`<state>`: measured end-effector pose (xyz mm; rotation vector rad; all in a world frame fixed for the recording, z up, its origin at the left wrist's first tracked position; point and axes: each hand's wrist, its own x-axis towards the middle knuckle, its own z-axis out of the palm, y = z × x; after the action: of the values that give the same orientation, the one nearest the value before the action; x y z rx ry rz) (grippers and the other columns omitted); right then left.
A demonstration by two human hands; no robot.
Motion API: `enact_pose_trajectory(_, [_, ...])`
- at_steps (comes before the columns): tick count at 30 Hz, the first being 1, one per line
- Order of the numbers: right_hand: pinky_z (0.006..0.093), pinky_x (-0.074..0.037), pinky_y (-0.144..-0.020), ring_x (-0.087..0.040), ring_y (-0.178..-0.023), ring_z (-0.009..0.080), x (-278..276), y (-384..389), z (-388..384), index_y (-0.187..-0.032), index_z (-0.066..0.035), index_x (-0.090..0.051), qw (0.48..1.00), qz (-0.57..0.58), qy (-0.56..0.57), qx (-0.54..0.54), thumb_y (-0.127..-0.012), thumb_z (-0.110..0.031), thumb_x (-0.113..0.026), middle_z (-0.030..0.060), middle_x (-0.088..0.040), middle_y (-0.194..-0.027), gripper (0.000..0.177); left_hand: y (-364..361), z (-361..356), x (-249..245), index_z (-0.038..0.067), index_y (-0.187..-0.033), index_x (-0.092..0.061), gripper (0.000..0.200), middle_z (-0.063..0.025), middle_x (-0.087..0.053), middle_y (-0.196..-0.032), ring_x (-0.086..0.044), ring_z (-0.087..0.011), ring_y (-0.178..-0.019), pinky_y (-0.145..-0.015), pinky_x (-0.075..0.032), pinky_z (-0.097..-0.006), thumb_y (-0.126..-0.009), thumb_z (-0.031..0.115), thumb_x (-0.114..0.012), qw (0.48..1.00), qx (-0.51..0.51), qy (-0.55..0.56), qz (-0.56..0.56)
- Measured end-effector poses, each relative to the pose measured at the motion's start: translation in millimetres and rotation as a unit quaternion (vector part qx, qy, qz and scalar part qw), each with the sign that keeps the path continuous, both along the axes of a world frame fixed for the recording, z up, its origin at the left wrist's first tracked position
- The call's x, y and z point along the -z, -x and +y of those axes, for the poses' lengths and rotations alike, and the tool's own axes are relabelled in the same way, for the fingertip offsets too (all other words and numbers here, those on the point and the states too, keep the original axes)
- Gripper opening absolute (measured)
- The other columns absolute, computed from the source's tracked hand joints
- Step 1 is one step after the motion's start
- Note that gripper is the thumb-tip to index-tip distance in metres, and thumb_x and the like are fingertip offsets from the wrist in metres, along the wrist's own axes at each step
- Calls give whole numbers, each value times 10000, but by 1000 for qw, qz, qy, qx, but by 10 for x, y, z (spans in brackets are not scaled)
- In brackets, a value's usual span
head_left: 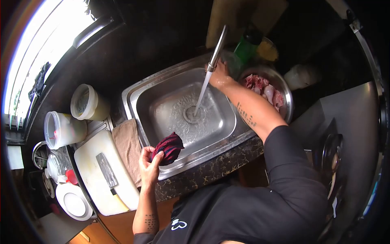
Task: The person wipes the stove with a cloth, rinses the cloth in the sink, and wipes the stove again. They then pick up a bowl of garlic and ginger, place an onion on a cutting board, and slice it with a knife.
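My left hand (149,162) pinches a bunched dark red and black cloth (168,149) above the near left rim of the steel sink (156,118). Water runs from the tap (217,49) in a stream onto the drain. At the far right corner of the sink, my right hand (219,75) reaches in beside the tap. Its fingers are partly hidden behind the tap, so I cannot tell what they grip. My right forearm passes over the edge of a steel bowl (289,99) of raw meat pieces (264,90).
Left of the sink lie a brown towel (126,146) and a white cutting board (91,158) with a wide-bladed knife (106,170). Plastic tubs (67,128) and white plates (75,201) stand farther left. A green bottle (245,46) is behind the bowl.
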<state>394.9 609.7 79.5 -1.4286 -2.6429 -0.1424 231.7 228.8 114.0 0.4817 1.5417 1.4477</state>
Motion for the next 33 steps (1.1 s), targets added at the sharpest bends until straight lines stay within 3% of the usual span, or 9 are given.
enact_pose_trajectory(7, [476, -501, -907, -602, -1083, 410, -70, 8, -38, -1142, -79, -612, 954, 239, 112, 140, -875, -149, -607, 219, -592, -1181, 277, 43, -50, -69, 110, -909, -431, 281, -20, -596, -906, -590, -117, -840, -819, -479, -270, -783, -92, -579, 978, -34, -74, -194])
enact_pose_trajectory(11, [458, -498, -934, -619, -1106, 369, -17, -1, 204, -1074, -66, -588, 899, 303, 182, 260, -804, -112, -660, 195, -660, -1104, 283, 41, -65, -199, 23, -1284, -466, 541, -136, -577, -1251, -565, -243, -1184, -1081, -407, -393, -765, -52, -599, 965, -30, -138, -223])
enact_pose_trajectory(15, [473, -483, -948, -612, -1079, 412, -33, 157, -20, -1160, 14, -549, 915, 341, 65, 207, -816, -180, -630, 231, -652, -1082, 403, 79, -164, -213, 2, -1422, -383, 668, -159, -528, -1369, -522, -309, -1263, -1130, -355, -461, -810, 95, -632, 937, -29, -180, -299])
enact_pose_trajectory(19, [457, -488, -786, -631, -953, 341, 215, 339, -742, -1005, -58, -575, 798, 596, -39, 81, -805, -82, -607, 197, -632, -1033, 204, 197, -266, 14, 2, -1373, -460, 597, -150, -578, -1299, -554, -307, -1202, -1088, -389, -463, -906, 331, -635, 906, 29, -192, -375])
enact_pose_trajectory(20, [447, -499, -781, -650, -942, 311, 663, 439, -956, -1049, -36, -585, 828, 495, 179, 194, -869, -164, -584, 180, -661, -1010, 221, 208, -217, 31, 7, -1377, -465, 590, -145, -574, -1307, -552, -296, -1206, -1087, -389, -454, -920, 340, -633, 920, 65, -161, -352])
enact_pose_trajectory(22, [542, -520, -829, -679, -891, 353, 809, 316, -1510, -1199, -10, -599, 675, 309, 644, 184, -912, -378, -628, 221, -664, -1091, 467, 196, -111, -4, 14, -1401, -454, 585, -137, -551, -1345, -538, -272, -1230, -1091, -381, -435, -947, 342, -624, 961, 107, -115, -228])
enact_pose_trajectory(25, [432, -551, -803, -595, -1099, 233, 739, 549, -2272, -1352, -55, -518, 639, 431, 635, -47, -947, -550, -558, 123, -642, -1181, 641, 366, -80, 204, 11, -1445, -412, 597, -133, -496, -1421, -495, -236, -1286, -1107, -356, -412, -974, 318, -610, 990, 92, -93, -59])
enact_pose_trajectory(27, [365, -517, -782, -596, -1007, 185, -23, 395, -2631, -1282, -81, -583, 499, 511, 699, -34, -964, -478, -578, 74, -650, -1137, 509, 455, -37, 286, 7, -1452, -400, 613, -139, -488, -1429, -478, -234, -1301, -1118, -339, -405, -974, 326, -611, 997, 73, -38, 14])
enact_pose_trajectory(33, [353, -490, -819, -636, -916, 206, -494, 246, -2550, -1064, -36, -616, 680, 650, 338, -8, -874, -179, -711, 107, -678, -943, 257, 996, 128, 226, 43, -1405, -453, 491, -136, -530, -1367, -534, -263, -1203, -1037, -419, -447, -975, 210, -619, 976, 158, -123, 83])
